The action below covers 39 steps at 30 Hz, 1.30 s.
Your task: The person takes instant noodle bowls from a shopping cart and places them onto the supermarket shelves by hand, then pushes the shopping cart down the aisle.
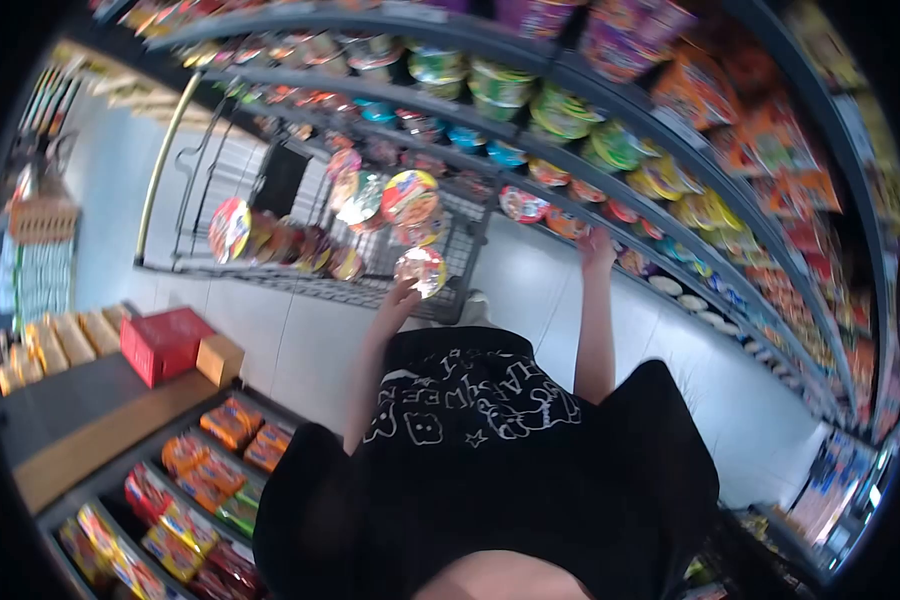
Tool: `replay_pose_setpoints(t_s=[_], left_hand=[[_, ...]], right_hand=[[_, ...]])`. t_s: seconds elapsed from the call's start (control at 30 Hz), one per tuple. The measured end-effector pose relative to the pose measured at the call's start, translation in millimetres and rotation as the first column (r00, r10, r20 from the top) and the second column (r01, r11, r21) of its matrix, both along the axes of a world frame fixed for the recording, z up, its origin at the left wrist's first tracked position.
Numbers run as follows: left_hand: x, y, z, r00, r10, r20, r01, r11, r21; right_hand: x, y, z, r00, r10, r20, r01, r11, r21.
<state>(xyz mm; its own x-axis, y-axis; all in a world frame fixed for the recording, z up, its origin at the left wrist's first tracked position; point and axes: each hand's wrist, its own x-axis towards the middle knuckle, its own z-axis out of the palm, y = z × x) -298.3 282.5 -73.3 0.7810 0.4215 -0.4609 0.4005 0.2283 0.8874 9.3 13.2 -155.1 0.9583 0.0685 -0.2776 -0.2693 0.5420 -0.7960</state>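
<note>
My left hand [401,298] is closed on the edge of an instant noodle cup [421,271] with a shiny round lid, at the near side of the shopping cart [458,285]. Beyond it in the cart are several more noodle cups, including a red-and-yellow one [410,196]. My right hand [597,247] reaches to the lower shelf on the right, its fingers apart beside an orange-lidded noodle cup [564,222]. Whether the fingertips touch that cup is hard to see. A red-and-white cup [523,204] stands to its left.
Tall shelves [660,110] of noodle cups and bags curve along the top and right. At the lower left are a red box [166,343], a small brown box [219,359] and bins of packets [205,470]. Pale floor tiles [530,285] lie between cart and shelf.
</note>
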Motion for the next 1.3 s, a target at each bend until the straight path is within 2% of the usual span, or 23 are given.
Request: replay_pose_setpoints(t_s=[0.03, 0.07, 0.1, 0.23, 0.3, 0.33, 0.4, 0.47, 0.57, 0.6, 0.67, 0.7, 0.77, 0.83, 0.9, 0.93, 0.97, 1.03, 1.1, 1.17, 1.23, 1.27, 1.3], left_hand=[[-2.5, 5.4, -7.4, 0.999, -0.018, 0.029, 0.016, 0.999, 0.048], [-5.0, 11.4, -11.7, 0.997, -0.044, 0.058, 0.038, 0.995, 0.096], [-6.7, 18.3, -9.7, 0.999, -0.013, 0.052, 0.008, 0.995, 0.098], [-13.0, 60.4, 16.9, 0.963, 0.240, -0.122, -0.254, 0.960, -0.115], [-22.4, 91.1, 22.7, 0.791, 0.604, -0.098, -0.609, 0.763, -0.219], [-28.7, 109.1, 20.2, 0.789, 0.606, -0.100, -0.612, 0.761, -0.217], [-45.7, 153.3, 13.6, 0.541, 0.828, 0.149, -0.840, 0.526, 0.131], [-69.3, 213.6, -8.9, 0.478, 0.805, 0.350, -0.840, 0.302, 0.451], [-98.9, 286.0, 15.4, 0.479, 0.793, 0.376, -0.768, 0.171, 0.617], [-107.0, 307.6, 13.0, 0.479, 0.795, 0.373, -0.768, 0.175, 0.616], [-121.8, 351.5, 9.2, 0.649, 0.713, 0.265, -0.716, 0.455, 0.530], [-131.0, 377.8, -17.1, 0.726, 0.668, 0.166, -0.674, 0.641, 0.368], [-130.2, 391.2, -4.1, 0.825, 0.562, -0.058, -0.554, 0.824, 0.117], [-128.4, 393.0, -5.1, 0.865, 0.499, -0.045, -0.495, 0.865, 0.081], [-130.9, 399.4, -28.2, 0.921, 0.383, -0.067, -0.367, 0.913, 0.176], [-129.4, 397.7, -36.1, 0.908, 0.415, -0.052, -0.406, 0.905, 0.128], [-130.2, 397.5, -42.7, 0.925, 0.370, -0.091, -0.336, 0.905, 0.260], [-122.8, 381.1, -41.3, 0.838, 0.545, 0.014, -0.542, 0.829, 0.136], [-126.3, 379.0, -31.1, 0.871, 0.489, 0.049, -0.491, 0.866, 0.091], [-128.1, 375.5, -21.4, 0.853, 0.521, 0.008, -0.517, 0.849, -0.112], [-128.7, 385.1, -45.9, 0.903, 0.417, -0.102, -0.378, 0.885, 0.273], [-130.8, 385.5, -59.9, 0.938, 0.347, -0.019, -0.273, 0.769, 0.579], [-132.3, 391.1, -82.7, 0.960, 0.265, -0.091, -0.125, 0.697, 0.706]], right_hand=[[-40.2, 16.3, 1.7, 0.974, 0.070, -0.217, -0.084, 0.995, -0.060], [-80.8, 38.9, 15.2, 0.936, 0.080, -0.343, -0.090, 0.996, -0.013], [-109.2, 58.2, 14.2, 0.913, 0.135, -0.384, -0.201, 0.970, -0.138], [-180.0, 112.0, 18.9, 0.745, 0.531, -0.404, -0.637, 0.747, -0.191], [-190.1, 137.4, 26.0, 0.690, 0.630, -0.356, -0.719, 0.653, -0.239], [-193.6, 150.7, 29.1, 0.631, 0.712, -0.308, -0.775, 0.559, -0.295], [-200.6, 180.8, 35.2, 0.626, 0.707, -0.330, -0.778, 0.538, -0.324], [-203.2, 213.1, 24.3, 0.629, 0.699, -0.341, -0.771, 0.503, -0.392], [-216.6, 276.8, 19.7, 0.677, 0.698, -0.236, -0.715, 0.547, -0.435], [-223.3, 303.5, 31.6, 0.635, 0.728, -0.258, -0.767, 0.557, -0.319], [-235.8, 359.0, 46.6, 0.536, 0.810, -0.239, -0.841, 0.491, -0.225], [-243.9, 387.0, 60.8, 0.497, 0.829, -0.257, -0.861, 0.432, -0.269], [-260.1, 440.6, 76.6, 0.440, 0.851, -0.287, -0.869, 0.323, -0.374], [-271.6, 483.8, 84.2, 0.430, 0.852, -0.298, -0.855, 0.278, -0.439], [-282.1, 510.9, 90.9, 0.344, 0.886, -0.312, -0.790, 0.093, -0.606], [-290.8, 518.6, 88.7, 0.354, 0.879, -0.320, -0.790, 0.098, -0.605], [-297.9, 525.2, 86.6, 0.369, 0.875, -0.312, -0.813, 0.141, -0.566], [-298.6, 526.0, 84.7, 0.411, 0.859, -0.307, -0.822, 0.203, -0.532], [-296.1, 523.5, 87.6, 0.281, 0.886, -0.370, -0.927, 0.151, -0.344], [-291.4, 514.7, 94.6, 0.302, 0.893, -0.333, -0.926, 0.192, -0.326], [-283.9, 503.3, 98.0, 0.310, 0.896, -0.318, -0.934, 0.223, -0.281], [-278.3, 496.7, 94.9, 0.303, 0.893, -0.334, -0.944, 0.234, -0.231], [-274.6, 488.6, 94.7, 0.328, 0.882, -0.337, -0.938, 0.264, -0.224]])
